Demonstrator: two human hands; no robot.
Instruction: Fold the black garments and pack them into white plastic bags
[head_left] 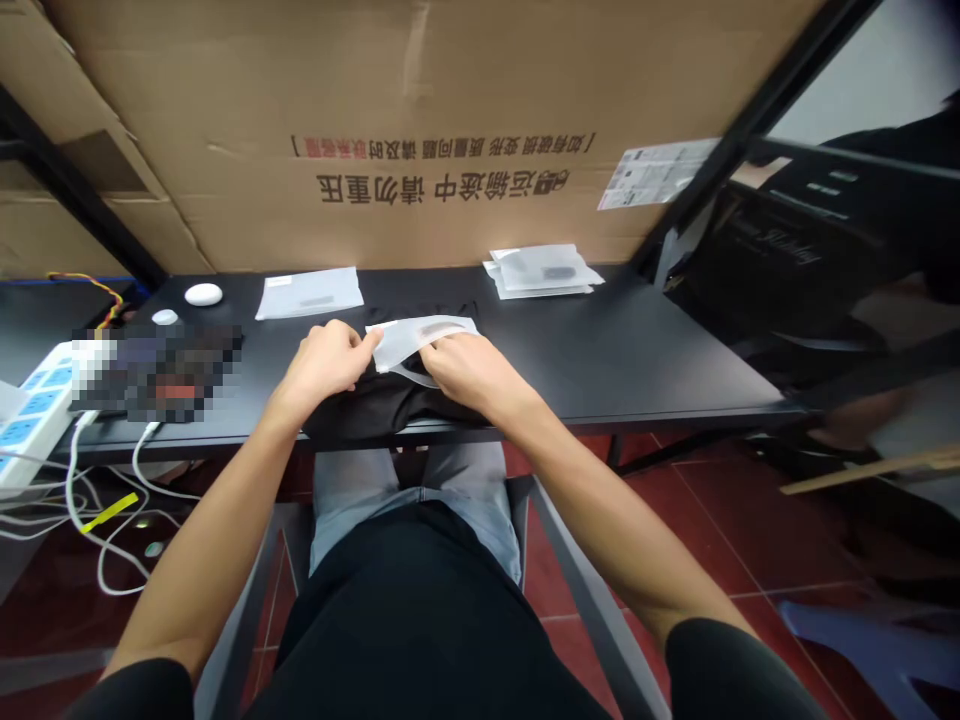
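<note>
Between my two hands is a small translucent white pouch (405, 338) with a greyish item showing through it. My left hand (331, 357) is closed, pinching the pouch's left edge between thumb and fingers. At the pouch's lower right, my right hand (465, 368) has its fingers curled at the open edge; the fingertips are hidden by the pouch. A black cloth (375, 408) lies crumpled beneath both hands at the table's front edge. One similar pouch (310, 293) lies at the back left, and a small stack of pouches (543, 271) at the back right.
The black table (630, 350) backs onto a cardboard sheet (450, 90). At left are two white round objects, blurred-out dark items, a white power strip (45, 405) and white cables (75, 480). A person in dark clothing (847, 220) is at the right.
</note>
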